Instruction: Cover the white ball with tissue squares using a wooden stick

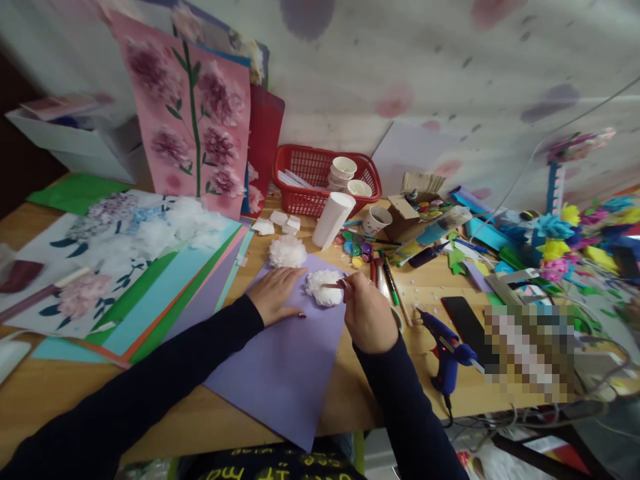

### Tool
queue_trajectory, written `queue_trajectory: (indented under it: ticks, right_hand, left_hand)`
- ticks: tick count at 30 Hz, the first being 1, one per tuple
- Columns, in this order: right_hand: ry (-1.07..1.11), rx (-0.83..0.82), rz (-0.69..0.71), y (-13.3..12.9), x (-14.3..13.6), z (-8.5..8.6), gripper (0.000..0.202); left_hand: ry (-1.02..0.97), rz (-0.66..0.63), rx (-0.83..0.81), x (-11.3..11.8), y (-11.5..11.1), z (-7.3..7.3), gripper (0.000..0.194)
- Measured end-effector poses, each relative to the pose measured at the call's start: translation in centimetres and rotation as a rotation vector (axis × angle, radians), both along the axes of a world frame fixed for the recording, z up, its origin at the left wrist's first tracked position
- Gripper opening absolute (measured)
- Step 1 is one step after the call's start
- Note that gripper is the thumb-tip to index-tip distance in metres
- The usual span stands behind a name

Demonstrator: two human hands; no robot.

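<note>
On a sheet of purple paper (280, 373) lies a white ruffled paper flower (325, 297). My right hand (373, 313) is closed around a thin brownish stick (331, 286), whose end reaches over that flower; its tip is too small to identify. Flat on the paper, fingers stretched out, my left hand (277, 293) rests to the left of the flower. A second white ruffled flower (287, 251) sits just beyond the left fingertips, at the paper's top edge.
A blue glue gun (445, 353) and black phone (467, 327) lie to the right. Behind stand a red basket (300, 200), a white paper roll (333, 220) and a paper cup (377, 220). Coloured sheets (165, 300) and a flower picture (195, 120) are at left.
</note>
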State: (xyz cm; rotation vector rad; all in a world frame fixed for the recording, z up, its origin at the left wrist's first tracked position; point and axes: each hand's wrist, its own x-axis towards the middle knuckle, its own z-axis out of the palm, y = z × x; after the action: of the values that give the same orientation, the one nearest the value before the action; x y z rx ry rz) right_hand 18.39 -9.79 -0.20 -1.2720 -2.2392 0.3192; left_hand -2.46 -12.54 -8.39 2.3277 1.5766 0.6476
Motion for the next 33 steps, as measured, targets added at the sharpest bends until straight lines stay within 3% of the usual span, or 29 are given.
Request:
queue_trajectory:
  ticks: [5,16,26,30,33]
  right_hand:
    - [0.019,0.016,-0.029,0.4,-0.3,0.5,0.022]
    - [0.235,0.148,-0.346,-1.7,0.7,0.4,0.031]
    - [0.333,0.151,-0.385,-3.4,1.9,2.0,0.032]
    - [0.45,0.23,-0.435,-3.7,2.3,2.3,0.03]
    - [0.379,0.259,-0.307,-3.3,2.4,1.4,0.027]
  left_hand:
    - [0.02,0.021,-0.001,0.1,0.0,0.0,0.08]
    - [0.049,0.055,0.006,0.3,-0.1,0.3,0.077]
    - [0.051,0.051,-0.014,0.2,-0.2,0.4,0.076]
    - [0.054,0.039,-0.022,0.2,-0.2,0.6,0.076]
    - [0.076,0.043,-0.044,0.3,-0.3,0.9,0.075]
